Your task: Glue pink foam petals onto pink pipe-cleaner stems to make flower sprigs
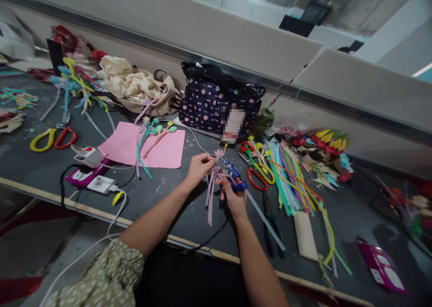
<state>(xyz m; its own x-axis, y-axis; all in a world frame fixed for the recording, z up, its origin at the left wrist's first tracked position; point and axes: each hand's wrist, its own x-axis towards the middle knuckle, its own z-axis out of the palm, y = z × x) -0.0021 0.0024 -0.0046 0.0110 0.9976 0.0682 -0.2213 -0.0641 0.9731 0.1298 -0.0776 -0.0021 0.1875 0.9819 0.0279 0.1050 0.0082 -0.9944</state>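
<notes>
My right hand [233, 200] is wrapped around a blue glue gun [238, 181], with a long translucent glue stick [265, 219] jutting from its back end. Small pink flowers [221, 172] sit against the right thumb, and thin lilac and pale stems [210, 199] hang beneath them. My left hand [199, 168] has thumb and fingertips pressed together just left of the flowers. A pale pink flower [219, 153] shows right above those fingertips; what they pinch is too small to make out. Red-and-yellow-handled scissors [258, 179] lie right of the glue gun.
Pink paper [162, 151] carries fuzzy-stemmed flowers at left. Beyond it are scissors [54, 139] and a power strip [88, 177]. A dark dotted bag [205, 100] stands at the back. Coloured pipe cleaners [286, 176], dark-handled pliers [272, 230] and a purple packet [381, 266] lie at right.
</notes>
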